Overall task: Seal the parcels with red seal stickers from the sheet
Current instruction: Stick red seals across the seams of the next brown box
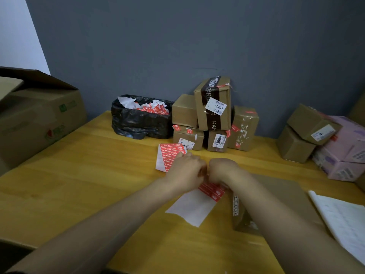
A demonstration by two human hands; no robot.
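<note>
Both hands meet over a sticker sheet (pixel 194 208) lying on the wooden table (pixel 83 175); most of it is bare white backing, with a few red seal stickers (pixel 212 191) left at its far end. My left hand (pixel 186 171) and my right hand (pixel 222 169) pinch at that red end, fingers curled; what the fingertips hold is hidden. A second sheet of red stickers (pixel 167 157) lies just beyond my left hand. A brown parcel (pixel 276 198) sits under my right forearm. Sealed parcels (pixel 215 115) are stacked against the wall.
A black bag of peeled backing scraps (pixel 138 119) stands at the back. A large open carton (pixel 37 115) is at the left. More brown and pink parcels (pixel 324 143) pile at the right, with a white paper pad (pixel 343 220) at the near right edge.
</note>
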